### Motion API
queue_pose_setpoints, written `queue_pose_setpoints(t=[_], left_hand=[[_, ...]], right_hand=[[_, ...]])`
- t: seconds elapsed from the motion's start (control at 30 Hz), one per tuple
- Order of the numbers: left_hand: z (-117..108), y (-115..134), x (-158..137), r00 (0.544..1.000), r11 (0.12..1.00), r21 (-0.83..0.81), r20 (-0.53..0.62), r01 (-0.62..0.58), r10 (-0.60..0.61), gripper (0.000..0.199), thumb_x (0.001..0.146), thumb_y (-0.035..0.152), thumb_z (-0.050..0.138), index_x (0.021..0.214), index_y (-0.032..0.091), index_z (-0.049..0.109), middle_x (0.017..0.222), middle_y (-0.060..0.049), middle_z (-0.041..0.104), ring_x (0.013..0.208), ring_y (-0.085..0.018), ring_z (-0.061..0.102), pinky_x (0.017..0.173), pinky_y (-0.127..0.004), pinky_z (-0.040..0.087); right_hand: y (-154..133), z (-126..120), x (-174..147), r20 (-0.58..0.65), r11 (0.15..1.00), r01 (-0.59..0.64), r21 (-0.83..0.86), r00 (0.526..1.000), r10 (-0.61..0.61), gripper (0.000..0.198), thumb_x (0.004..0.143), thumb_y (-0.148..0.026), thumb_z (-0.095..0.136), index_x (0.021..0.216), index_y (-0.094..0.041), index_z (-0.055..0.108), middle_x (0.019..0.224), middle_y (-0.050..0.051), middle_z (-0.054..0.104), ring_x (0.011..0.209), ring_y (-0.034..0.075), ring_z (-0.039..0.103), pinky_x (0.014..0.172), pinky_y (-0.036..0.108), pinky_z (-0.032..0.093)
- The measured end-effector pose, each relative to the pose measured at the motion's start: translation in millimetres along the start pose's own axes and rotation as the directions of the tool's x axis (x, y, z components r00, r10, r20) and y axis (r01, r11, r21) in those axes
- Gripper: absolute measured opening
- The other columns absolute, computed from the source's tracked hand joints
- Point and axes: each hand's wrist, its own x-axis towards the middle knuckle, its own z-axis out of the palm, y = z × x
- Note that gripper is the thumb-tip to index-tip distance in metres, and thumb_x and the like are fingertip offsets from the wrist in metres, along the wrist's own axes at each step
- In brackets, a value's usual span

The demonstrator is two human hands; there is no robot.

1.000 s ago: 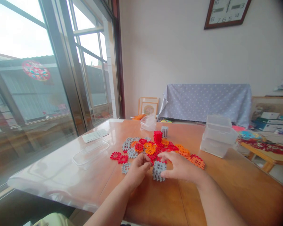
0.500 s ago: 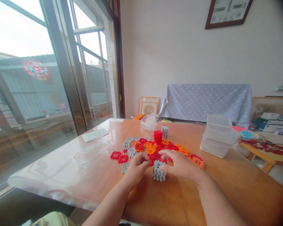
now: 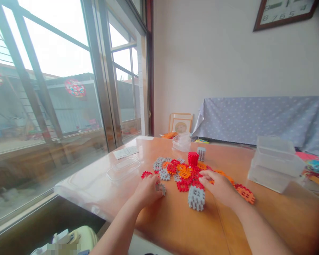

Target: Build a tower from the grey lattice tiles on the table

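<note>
My left hand [image 3: 148, 190] is at the near left of a heap of plastic building tiles, fingers and thumb bent around a grey square tile [image 3: 162, 189] on the table. Its fingers partly hide that tile and a red tile [image 3: 146, 174] behind them. My right hand [image 3: 215, 183] hovers at the heap's right side with fingers apart and nothing in them. Between the hands stands a stack of grey tiles [image 3: 196, 199]. Red, orange and grey tiles make up the heap [image 3: 184, 172]. A red stack [image 3: 193, 159] and another grey stack [image 3: 201, 153] stand at the back.
Clear plastic boxes [image 3: 275, 166] stand on the table's right side. A clear lid [image 3: 123, 169] and a paper sheet [image 3: 126, 152] lie at the left. Another clear container [image 3: 182, 142] is at the back edge. A glass window [image 3: 55, 88] borders the table's left.
My left hand has moved left from beside the grey stack to the grey tile. My right hand has drawn slightly away from the stack. The view has turned left.
</note>
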Motion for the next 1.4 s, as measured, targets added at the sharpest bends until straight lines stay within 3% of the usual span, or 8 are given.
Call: queue_pose_setpoints(t=[0.27, 0.47, 0.6, 0.8, 0.97, 1.07, 1.23, 1.4], left_hand=[[0.6, 10.3, -4.9, 0.999, 0.996, -0.085, 0.025, -0.034, 0.036, 0.028, 0.064, 0.013, 0.067, 0.09, 0.022, 0.064, 0.093, -0.004, 0.062, 0.077, -0.019, 0.055, 0.066, -0.027, 0.034], [4.1, 30.5, 20.0, 0.999, 0.953, -0.303, 0.025, -0.024, 0.033, 0.017, 0.069, 0.011, 0.054, 0.075, 0.022, 0.066, 0.067, 0.0, 0.058, 0.065, -0.016, 0.051, 0.061, -0.026, 0.033], [4.0, 65.3, 42.7, 0.977, 0.878, -0.429, -0.098, -0.211, 0.187, 0.009, 0.076, 0.017, 0.059, 0.078, 0.021, 0.067, 0.081, -0.003, 0.066, 0.078, -0.018, 0.057, 0.071, -0.028, 0.04], [13.1, 113.1, 61.1, 0.911, 0.798, -0.439, -0.185, -0.413, 0.37, 0.013, 0.082, 0.018, 0.062, 0.088, 0.024, 0.071, 0.096, -0.006, 0.066, 0.096, -0.023, 0.059, 0.087, -0.033, 0.044], [25.5, 129.9, 66.2, 0.874, 0.741, -0.472, -0.168, -0.477, 0.456, 0.019, 0.083, 0.016, 0.06, 0.092, 0.026, 0.072, 0.1, -0.007, 0.067, 0.101, -0.025, 0.06, 0.094, -0.037, 0.044], [33.9, 130.2, 67.8, 0.846, 0.702, -0.483, -0.199, -0.523, 0.494, 0.022, 0.084, 0.013, 0.057, 0.096, 0.027, 0.071, 0.105, -0.007, 0.066, 0.103, -0.024, 0.06, 0.095, -0.036, 0.044], [49.2, 118.8, 73.1, 0.954, 0.687, -0.661, -0.214, -0.3, 0.21, 0.029, 0.08, 0.016, 0.059, 0.107, 0.025, 0.064, 0.11, -0.005, 0.065, 0.103, -0.022, 0.059, 0.09, -0.033, 0.045], [51.3, 105.6, 79.4, 0.993, 0.406, -0.909, 0.114, 0.095, 0.024, 0.024, 0.092, 0.044, 0.058, 0.093, 0.02, 0.061, 0.088, -0.003, 0.063, 0.079, -0.015, 0.058, 0.065, -0.024, 0.042]], right_hand=[[7.7, 3.8, 2.7, -0.047, 1.0, -0.001, -0.009, 0.999, 0.001, 0.037, 0.089, -0.05, 0.058, 0.112, -0.024, 0.071, 0.108, 0.008, 0.077, 0.102, 0.027, 0.07, 0.093, 0.043, 0.053], [2.3, 0.9, 3.4, -0.119, 0.999, -0.003, 0.053, 0.993, 0.009, 0.037, 0.09, -0.051, 0.056, 0.11, -0.024, 0.071, 0.107, 0.006, 0.077, 0.101, 0.026, 0.07, 0.093, 0.041, 0.053], [-6.8, -3.5, 2.7, -0.109, 0.985, -0.013, 0.174, 0.994, 0.033, 0.042, 0.089, -0.058, 0.057, 0.109, -0.023, 0.071, 0.105, 0.006, 0.077, 0.101, 0.026, 0.069, 0.092, 0.039, 0.053], [-33.4, -11.6, -6.6, 0.104, 0.864, -0.102, 0.493, 0.993, 0.058, 0.063, 0.089, -0.068, 0.056, 0.128, -0.019, 0.064, 0.118, 0.012, 0.072, 0.106, 0.028, 0.066, 0.072, 0.032, 0.052], [-40.1, -11.4, -6.3, 0.101, 0.766, -0.123, 0.631, 0.992, 0.076, 0.059, 0.085, -0.062, 0.067, 0.125, -0.018, 0.065, 0.108, 0.009, 0.072, 0.086, 0.02, 0.065, 0.064, 0.028, 0.048], [-37.2, -11.4, -2.6, 0.069, 0.742, -0.093, 0.664, 0.996, 0.064, 0.053, 0.084, -0.056, 0.07, 0.123, -0.021, 0.066, 0.114, 0.008, 0.071, 0.093, 0.021, 0.066, 0.072, 0.03, 0.052], [-31.5, -13.0, 0.8, -0.061, 0.762, 0.017, 0.648, 0.998, 0.03, 0.052, 0.083, -0.048, 0.074, 0.128, -0.024, 0.06, 0.129, 0.009, 0.067, 0.122, 0.027, 0.06, 0.106, 0.044, 0.046], [-30.9, -11.9, -0.8, -0.087, 0.909, 0.034, 0.416, 0.996, 0.003, 0.052, 0.086, -0.036, 0.07, 0.135, -0.027, 0.055, 0.137, 0.008, 0.062, 0.124, 0.027, 0.058, 0.102, 0.045, 0.048]])
